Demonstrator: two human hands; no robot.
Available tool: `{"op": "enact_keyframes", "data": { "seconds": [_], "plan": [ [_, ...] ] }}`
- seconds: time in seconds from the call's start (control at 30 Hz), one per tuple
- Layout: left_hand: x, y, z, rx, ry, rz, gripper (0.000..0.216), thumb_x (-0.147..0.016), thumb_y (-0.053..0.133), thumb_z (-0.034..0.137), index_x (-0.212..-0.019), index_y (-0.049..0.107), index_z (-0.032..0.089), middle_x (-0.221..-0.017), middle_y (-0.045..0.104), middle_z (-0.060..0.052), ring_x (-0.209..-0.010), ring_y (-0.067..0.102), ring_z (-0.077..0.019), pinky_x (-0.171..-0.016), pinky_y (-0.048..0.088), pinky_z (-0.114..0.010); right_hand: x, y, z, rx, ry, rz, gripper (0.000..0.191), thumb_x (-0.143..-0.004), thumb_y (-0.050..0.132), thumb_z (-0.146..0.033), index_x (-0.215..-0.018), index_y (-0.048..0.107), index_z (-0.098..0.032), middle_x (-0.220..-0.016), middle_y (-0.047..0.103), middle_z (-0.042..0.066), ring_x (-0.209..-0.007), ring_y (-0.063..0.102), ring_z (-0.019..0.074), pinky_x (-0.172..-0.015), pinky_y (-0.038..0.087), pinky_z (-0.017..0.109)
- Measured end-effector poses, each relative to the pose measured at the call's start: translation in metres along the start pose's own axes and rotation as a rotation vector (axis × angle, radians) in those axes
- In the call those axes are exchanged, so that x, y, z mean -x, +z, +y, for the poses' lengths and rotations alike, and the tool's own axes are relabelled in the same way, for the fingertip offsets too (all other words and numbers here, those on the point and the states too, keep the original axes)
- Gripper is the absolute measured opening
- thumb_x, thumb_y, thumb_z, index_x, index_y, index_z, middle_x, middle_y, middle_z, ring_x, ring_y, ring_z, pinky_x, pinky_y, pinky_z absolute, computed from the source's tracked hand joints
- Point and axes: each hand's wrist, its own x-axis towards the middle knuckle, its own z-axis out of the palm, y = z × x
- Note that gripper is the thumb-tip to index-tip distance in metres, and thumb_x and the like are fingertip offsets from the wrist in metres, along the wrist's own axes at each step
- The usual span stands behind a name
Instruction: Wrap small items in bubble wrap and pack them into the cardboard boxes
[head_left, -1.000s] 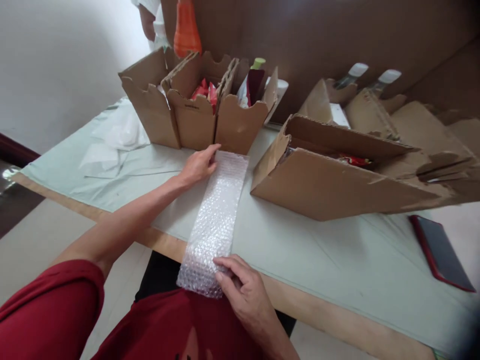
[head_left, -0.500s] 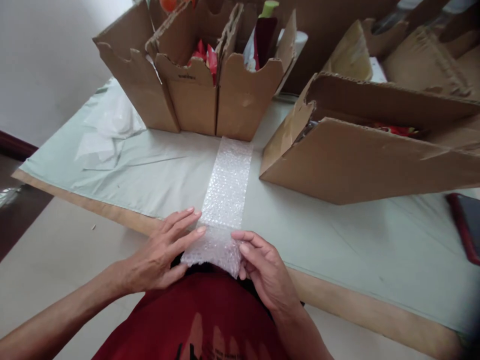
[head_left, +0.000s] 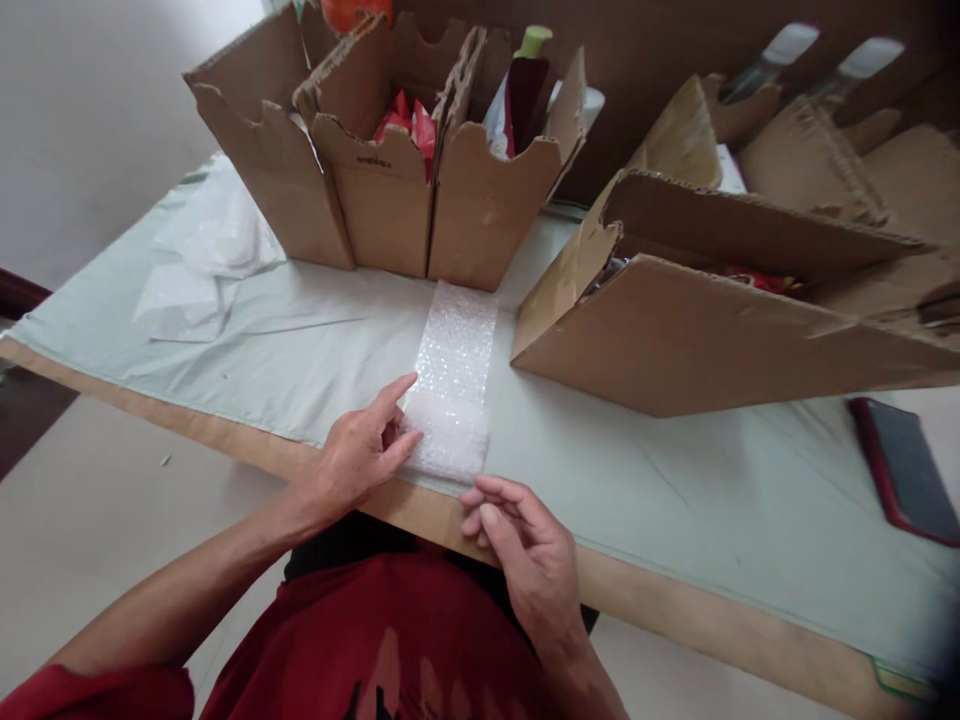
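A strip of clear bubble wrap (head_left: 459, 335) lies lengthwise on the cloth-covered table, its near end folded back over itself in a double layer. At the left edge of that fold rests my left hand (head_left: 362, 450), open, with index finger and thumb spread and the other fingers bent beneath. My right hand (head_left: 529, 545) is by the near right corner of the wrap, over the table edge. Its fingers are loosely curled and apart from the thumb, and nothing shows between them.
Cardboard bins (head_left: 382, 215) holding packets and bottles stand behind the strip. A larger cardboard box (head_left: 720, 340) stands to the right, with a red-edged phone (head_left: 907, 470) beyond it. More clear wrap pieces (head_left: 184, 300) lie at the left. The table's front edge (head_left: 675, 610) runs close to me.
The near end of the bubble wrap, held up over the table edge before, now lies folded on the table. My left hand has moved forward; my right hand has let go of the wrap.
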Motion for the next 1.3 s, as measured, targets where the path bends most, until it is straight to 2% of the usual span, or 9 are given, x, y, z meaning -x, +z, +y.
{"op": "enact_keyframes", "data": {
  "seconds": [0.2,0.3,0.5,0.6,0.73,0.93,1.03,1.17,1.3],
  "plan": [
    [-0.001,0.004,-0.003,-0.194,-0.030,-0.036,0.060,-0.089,0.060,0.022,-0.148,0.046,0.021,-0.076,0.067,0.005,-0.059,0.059,-0.0130,-0.061,0.046,-0.026,-0.013,0.002,-0.006,0.548,-0.581,0.020,0.029,-0.099,0.056,-0.012,-0.123,0.067,-0.025,-0.114,0.074,0.008,-0.107,0.069,0.0234,-0.093,0.057,0.041],
    [0.000,0.004,-0.006,-0.249,0.015,-0.023,0.059,-0.092,0.061,0.023,-0.148,0.045,0.022,-0.082,0.069,0.002,-0.063,0.063,-0.0146,-0.061,0.049,-0.027,-0.030,0.004,-0.002,0.831,-0.703,-0.075,0.036,-0.097,0.057,-0.014,-0.132,0.063,-0.021,-0.135,0.067,0.013,-0.126,0.060,0.0303,-0.099,0.051,0.049],
    [0.020,-0.008,-0.006,-0.233,0.379,0.107,0.054,-0.096,0.064,0.027,-0.147,0.046,0.025,-0.136,0.061,-0.016,-0.122,0.062,-0.0292,-0.099,0.055,-0.046,-0.050,0.003,0.003,0.947,-0.740,-0.134,0.026,-0.102,0.052,-0.012,-0.119,0.071,-0.020,-0.128,0.072,0.011,-0.124,0.063,0.0282,-0.097,0.049,0.046],
    [0.034,-0.008,-0.007,-0.180,0.467,0.047,0.046,-0.097,0.061,0.018,-0.142,0.051,0.025,-0.120,0.069,-0.012,-0.110,0.065,-0.0263,-0.094,0.055,-0.047,-0.048,0.001,-0.006,0.836,-0.684,-0.148,0.026,-0.104,0.051,-0.016,-0.119,0.071,-0.021,-0.111,0.077,0.008,-0.102,0.070,0.0237,-0.090,0.051,0.042],
    [0.039,-0.002,-0.007,-0.096,0.337,0.052,0.033,-0.099,0.057,0.018,-0.132,0.058,0.023,-0.088,0.071,-0.002,-0.077,0.066,-0.0171,-0.075,0.056,-0.034,-0.044,-0.001,-0.014,0.719,-0.515,-0.176,0.023,-0.104,0.053,-0.022,-0.120,0.069,-0.022,-0.105,0.078,0.005,-0.090,0.072,0.0206,-0.083,0.055,0.036],
    [0.026,0.006,-0.004,-0.175,0.201,0.070,0.027,-0.100,0.055,0.023,-0.126,0.062,0.019,-0.083,0.069,-0.001,-0.070,0.065,-0.0162,-0.067,0.056,-0.030,-0.037,-0.002,-0.015,0.827,-0.722,0.079,0.021,-0.100,0.061,-0.020,-0.120,0.067,-0.022,-0.115,0.071,0.010,-0.106,0.067,0.0248,-0.091,0.051,0.041],
    [0.025,0.008,-0.003,-0.243,0.200,0.102,0.029,-0.100,0.054,0.024,-0.127,0.062,0.021,-0.096,0.069,-0.005,-0.078,0.068,-0.0179,-0.071,0.058,-0.032,-0.034,-0.001,-0.012,0.931,-0.770,-0.057,0.020,-0.099,0.062,-0.018,-0.118,0.068,-0.021,-0.119,0.072,0.010,-0.113,0.064,0.0275,-0.095,0.046,0.044],
    [0.034,0.003,-0.006,-0.220,0.338,0.156,0.035,-0.095,0.063,0.021,-0.130,0.061,0.024,-0.129,0.065,-0.014,-0.119,0.063,-0.0292,-0.098,0.056,-0.048,-0.038,-0.001,-0.008,0.934,-0.718,-0.163,0.022,-0.102,0.056,-0.017,-0.121,0.067,-0.021,-0.118,0.074,0.009,-0.111,0.065,0.0264,-0.095,0.044,0.044],
    [0.041,-0.002,-0.010,-0.121,0.480,0.024,0.038,-0.093,0.062,0.012,-0.129,0.061,0.026,-0.120,0.072,-0.009,-0.126,0.060,-0.0297,-0.104,0.051,-0.052,-0.040,-0.003,-0.009,0.751,-0.587,-0.246,0.021,-0.104,0.055,-0.019,-0.121,0.067,-0.021,-0.103,0.077,0.005,-0.089,0.068,0.0208,-0.087,0.048,0.040]
  ]
}}
